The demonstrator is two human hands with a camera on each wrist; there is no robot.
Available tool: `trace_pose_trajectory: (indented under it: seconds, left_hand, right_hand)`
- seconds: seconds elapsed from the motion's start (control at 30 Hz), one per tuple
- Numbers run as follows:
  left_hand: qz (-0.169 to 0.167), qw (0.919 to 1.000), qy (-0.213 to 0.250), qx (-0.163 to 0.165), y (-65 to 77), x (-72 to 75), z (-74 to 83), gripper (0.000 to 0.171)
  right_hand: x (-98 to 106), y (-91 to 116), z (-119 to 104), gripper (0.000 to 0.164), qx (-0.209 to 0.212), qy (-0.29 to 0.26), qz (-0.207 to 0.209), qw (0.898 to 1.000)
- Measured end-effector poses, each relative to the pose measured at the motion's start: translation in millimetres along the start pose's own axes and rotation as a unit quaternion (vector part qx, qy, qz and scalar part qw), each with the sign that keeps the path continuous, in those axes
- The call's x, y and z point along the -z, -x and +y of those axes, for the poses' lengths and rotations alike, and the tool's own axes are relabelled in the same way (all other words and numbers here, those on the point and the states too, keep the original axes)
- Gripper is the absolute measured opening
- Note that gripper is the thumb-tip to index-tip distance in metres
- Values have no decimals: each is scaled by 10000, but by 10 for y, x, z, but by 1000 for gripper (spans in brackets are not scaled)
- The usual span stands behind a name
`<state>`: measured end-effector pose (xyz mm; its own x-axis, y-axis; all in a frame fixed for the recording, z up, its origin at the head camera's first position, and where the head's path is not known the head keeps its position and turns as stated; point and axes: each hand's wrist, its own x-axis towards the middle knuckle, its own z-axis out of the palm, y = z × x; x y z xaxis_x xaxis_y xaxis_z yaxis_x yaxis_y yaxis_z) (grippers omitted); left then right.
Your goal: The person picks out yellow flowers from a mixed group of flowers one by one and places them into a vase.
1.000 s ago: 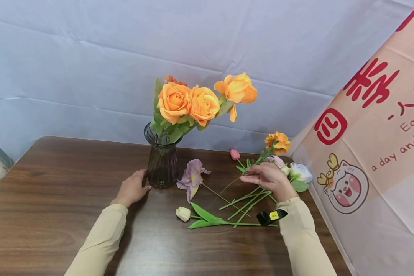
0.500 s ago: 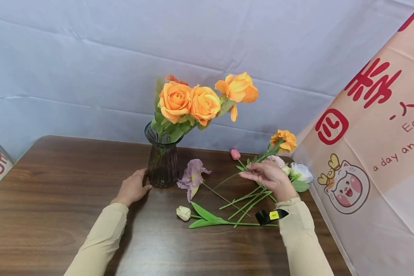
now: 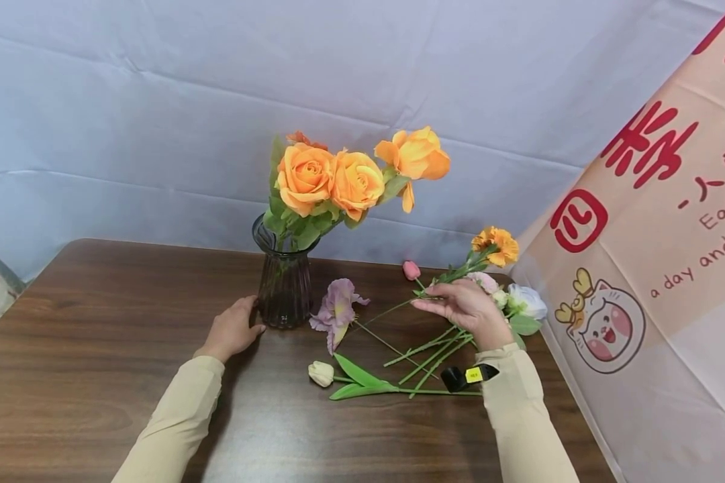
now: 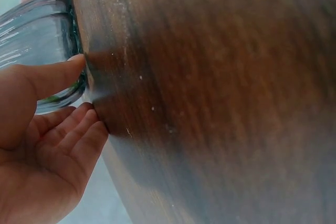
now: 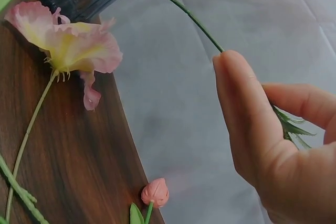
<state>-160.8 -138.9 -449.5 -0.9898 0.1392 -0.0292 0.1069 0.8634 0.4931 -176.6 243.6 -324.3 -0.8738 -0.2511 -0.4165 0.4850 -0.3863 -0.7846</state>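
Observation:
At the left of the dark fluted glass vase (image 3: 284, 295) my left hand (image 3: 232, 330) rests by its base. In the left wrist view, the thumb lies against the glass (image 4: 37, 35) and the other fingers extend loosely beside it. Two orange roses (image 3: 332, 182) and a looser orange bloom (image 3: 415, 155) stand in the vase, leaning right. My right hand (image 3: 464, 310) pinches the stem of a ruffled orange flower (image 3: 497, 246); the head points up and right. Its thin green stem (image 5: 184, 9) runs from the fingertips towards the vase in the right wrist view.
A purple flower (image 3: 338, 312), a white tulip (image 3: 321, 373) and a pink tulip (image 3: 411, 270) lie on the brown table (image 3: 121, 349). Pale blue flowers (image 3: 527, 302) lie by the right hand, with several green stems crossing below. A printed cloth (image 3: 652, 268) borders the right side.
My right hand has shifted slightly left, and the orange flower's stem end now reaches nearer the purple flower. Its head has tipped further right over the second. The left hand and vase have stayed put.

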Motion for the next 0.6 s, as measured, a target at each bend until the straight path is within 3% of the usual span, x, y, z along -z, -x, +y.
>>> trace_pose_trajectory:
  seconds: [0.07,0.17,0.33,0.6]
  left_hand:
    - [4,10000,-8,0,-1,-5,-7,60]
    - [2,10000,-14,22,-2,-5,-6,60]
    - [12,10000,-26,60,-6,-6,1,60]
    - [47,10000,-46,27,-3,-5,-1,60]
  right_hand:
    - [-9,1,-8,36,-17,-26,-9,10000]
    - [-13,13,-24,16,-69,-291,-1,9996]
    - [-7,22,-43,29,-149,-709,-79,9973]
    - [-5,9,-43,36,-170,-855,-300,9957]
